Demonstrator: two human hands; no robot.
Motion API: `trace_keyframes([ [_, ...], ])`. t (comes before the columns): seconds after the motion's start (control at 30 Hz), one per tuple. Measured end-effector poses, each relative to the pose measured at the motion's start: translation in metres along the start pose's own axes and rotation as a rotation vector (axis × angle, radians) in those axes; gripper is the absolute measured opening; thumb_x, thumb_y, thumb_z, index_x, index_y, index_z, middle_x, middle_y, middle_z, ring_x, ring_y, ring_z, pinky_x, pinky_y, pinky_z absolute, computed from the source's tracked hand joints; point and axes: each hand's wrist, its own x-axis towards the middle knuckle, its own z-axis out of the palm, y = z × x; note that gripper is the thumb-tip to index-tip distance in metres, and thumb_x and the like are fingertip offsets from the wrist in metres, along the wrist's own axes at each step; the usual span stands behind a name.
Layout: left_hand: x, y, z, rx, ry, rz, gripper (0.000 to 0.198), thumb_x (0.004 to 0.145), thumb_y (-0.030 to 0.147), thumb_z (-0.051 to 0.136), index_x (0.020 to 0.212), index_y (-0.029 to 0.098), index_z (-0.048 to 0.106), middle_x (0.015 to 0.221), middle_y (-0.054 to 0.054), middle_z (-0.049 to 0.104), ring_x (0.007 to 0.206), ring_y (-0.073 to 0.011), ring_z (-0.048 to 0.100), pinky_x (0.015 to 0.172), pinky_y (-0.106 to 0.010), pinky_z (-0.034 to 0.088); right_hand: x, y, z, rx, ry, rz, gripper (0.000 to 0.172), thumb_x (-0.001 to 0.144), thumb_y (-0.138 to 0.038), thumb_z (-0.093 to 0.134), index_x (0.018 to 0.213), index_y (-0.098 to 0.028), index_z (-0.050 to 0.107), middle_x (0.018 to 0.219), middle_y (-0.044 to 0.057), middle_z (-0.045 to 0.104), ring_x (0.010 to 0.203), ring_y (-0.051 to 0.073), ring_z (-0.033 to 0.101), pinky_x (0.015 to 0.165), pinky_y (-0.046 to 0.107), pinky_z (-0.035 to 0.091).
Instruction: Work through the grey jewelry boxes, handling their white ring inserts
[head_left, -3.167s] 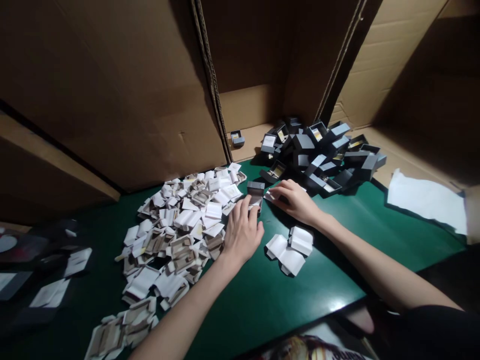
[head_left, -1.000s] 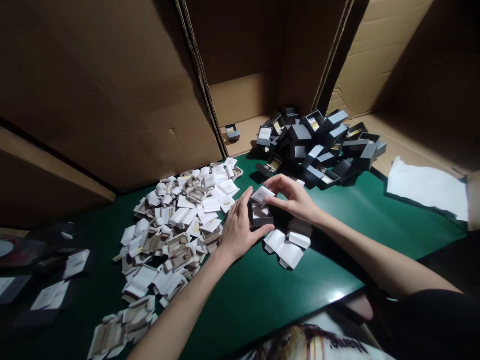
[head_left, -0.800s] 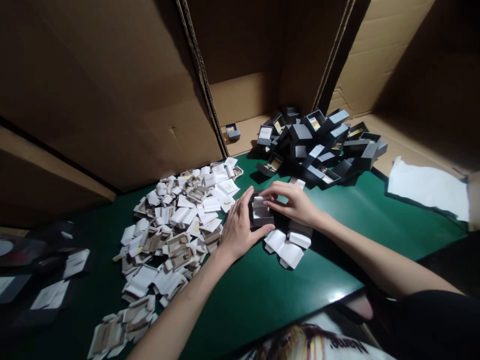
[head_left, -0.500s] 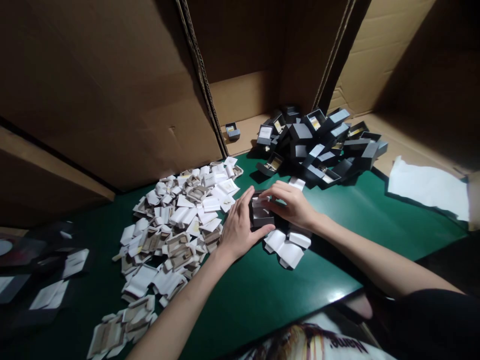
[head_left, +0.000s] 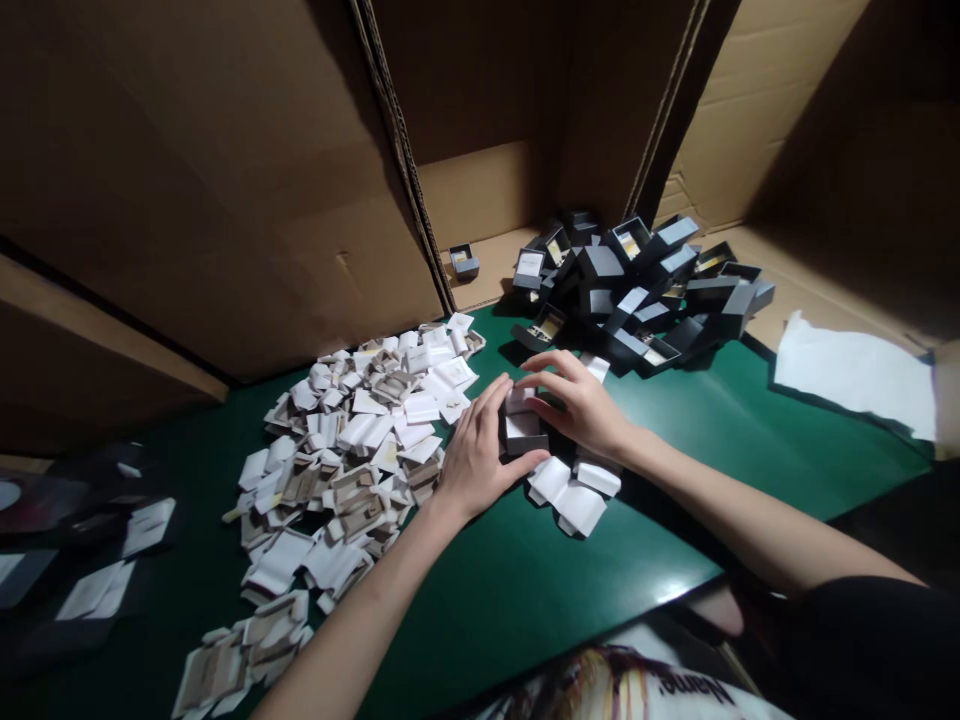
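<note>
In the head view, a small black box (head_left: 526,442) stands on the green table with a folded white card insert (head_left: 520,425) inside it. My left hand (head_left: 480,450) steadies the box, fingers along its left side and thumb across its near right corner. Over the far right part of the box, my right hand (head_left: 574,405) has bent fingers on the insert's upper part. The fingertips partly cover that part. Just right of the box lie loose white folded inserts (head_left: 574,495), and another white piece (head_left: 596,367) shows beyond my right hand.
A large heap of white and grey-brown card inserts (head_left: 367,430) spreads to the left. Black boxes (head_left: 637,290) are piled at the back right, with one lone box (head_left: 464,262) beside the cardboard wall (head_left: 225,180). A white sheet (head_left: 855,370) lies far right.
My right hand has shifted slightly up and its fingers have spread a little. The upper part of the white insert now shows as a raised fold. My left hand stays on the box.
</note>
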Motion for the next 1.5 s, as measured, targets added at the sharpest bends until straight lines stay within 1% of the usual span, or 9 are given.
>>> trace_keyframes([
  [0.13, 0.000, 0.000, -0.001, 0.038, 0.015, 0.063, 0.078, 0.082, 0.054, 0.060, 0.142, 0.020, 0.024, 0.146, -0.015, 0.036, 0.137, -0.0262, 0.035, 0.110, -0.044, 0.036, -0.002, 0.000, 0.005, 0.161, -0.059, 0.197, 0.026, 0.086, -0.017, 0.053, 0.112, -0.021, 0.051, 0.103, 0.008, 0.063, 0.094, 0.021, 0.062, 0.078, 0.035, 0.052],
  [0.27, 0.000, 0.002, -0.001, 0.090, -0.007, 0.064, 0.073, 0.083, 0.056, 0.056, 0.138, 0.016, 0.030, 0.146, -0.017, 0.036, 0.135, -0.0277, 0.037, 0.107, -0.044, 0.038, -0.002, -0.001, 0.005, 0.184, -0.103, 0.297, 0.018, 0.088, -0.024, 0.052, 0.106, -0.019, 0.053, 0.092, 0.006, 0.066, 0.077, 0.017, 0.063, 0.065, 0.029, 0.049],
  [0.43, 0.001, 0.006, 0.000, 0.188, -0.067, 0.056, 0.067, 0.086, 0.061, 0.047, 0.131, 0.012, 0.044, 0.146, -0.020, 0.036, 0.130, -0.0327, 0.043, 0.100, -0.046, 0.043, -0.001, -0.001, 0.004, 0.247, -0.101, 0.339, 0.016, 0.086, -0.024, 0.053, 0.101, -0.018, 0.055, 0.088, 0.005, 0.067, 0.070, 0.015, 0.061, 0.058, 0.025, 0.045],
  [0.9, 0.000, 0.007, 0.000, 0.227, -0.057, 0.040, 0.067, 0.085, 0.064, 0.046, 0.129, 0.013, 0.049, 0.145, -0.017, 0.039, 0.127, -0.0319, 0.046, 0.100, -0.046, 0.044, 0.000, 0.001, 0.003, 0.288, -0.144, 0.327, 0.026, 0.077, -0.018, 0.058, 0.103, -0.018, 0.055, 0.088, 0.002, 0.065, 0.066, 0.013, 0.056, 0.057, 0.024, 0.044],
  [1.07, 0.001, 0.006, 0.000, 0.189, -0.048, -0.017, 0.065, 0.084, 0.063, 0.048, 0.129, 0.015, 0.048, 0.145, -0.015, 0.039, 0.127, -0.0303, 0.046, 0.102, -0.045, 0.043, 0.004, 0.004, -0.004, 0.228, -0.146, 0.253, 0.022, 0.086, -0.032, 0.058, 0.104, -0.019, 0.057, 0.095, 0.005, 0.065, 0.081, 0.017, 0.060, 0.068, 0.029, 0.047],
  [1.23, 0.001, 0.004, 0.000, 0.111, -0.024, -0.108, 0.061, 0.087, 0.055, 0.051, 0.133, 0.017, 0.039, 0.148, -0.016, 0.032, 0.134, -0.0290, 0.039, 0.105, -0.044, 0.042, 0.007, 0.022, -0.014, 0.074, 0.051, 0.257, 0.015, 0.089, -0.030, 0.052, 0.098, -0.020, 0.059, 0.095, 0.007, 0.063, 0.087, 0.021, 0.060, 0.072, 0.033, 0.049],
  [1.33, 0.000, 0.003, 0.000, 0.060, 0.029, -0.115, 0.067, 0.087, 0.050, 0.053, 0.139, 0.017, 0.027, 0.148, -0.018, 0.028, 0.138, -0.0283, 0.032, 0.107, -0.044, 0.041, 0.006, 0.033, -0.013, 0.015, 0.148, 0.254, 0.027, 0.087, -0.026, 0.053, 0.114, -0.021, 0.053, 0.111, 0.010, 0.059, 0.098, 0.024, 0.058, 0.083, 0.040, 0.050],
  [1.43, -0.001, 0.002, 0.000, 0.040, 0.064, -0.098, 0.070, 0.086, 0.045, 0.057, 0.140, 0.018, 0.021, 0.146, -0.019, 0.028, 0.139, -0.0282, 0.029, 0.108, -0.046, 0.039, 0.004, 0.040, -0.006, 0.002, 0.104, 0.237, 0.045, 0.086, -0.024, 0.053, 0.129, -0.022, 0.041, 0.126, 0.012, 0.053, 0.114, 0.026, 0.053, 0.095, 0.047, 0.046],
  [1.5, -0.001, 0.002, 0.000, 0.034, 0.079, -0.093, 0.071, 0.086, 0.041, 0.059, 0.140, 0.019, 0.020, 0.146, -0.019, 0.027, 0.139, -0.0287, 0.029, 0.109, -0.048, 0.038, 0.004, 0.042, 0.000, 0.006, 0.039, 0.186, 0.044, 0.086, -0.022, 0.052, 0.129, -0.023, 0.042, 0.129, 0.012, 0.052, 0.121, 0.026, 0.049, 0.101, 0.049, 0.042],
])
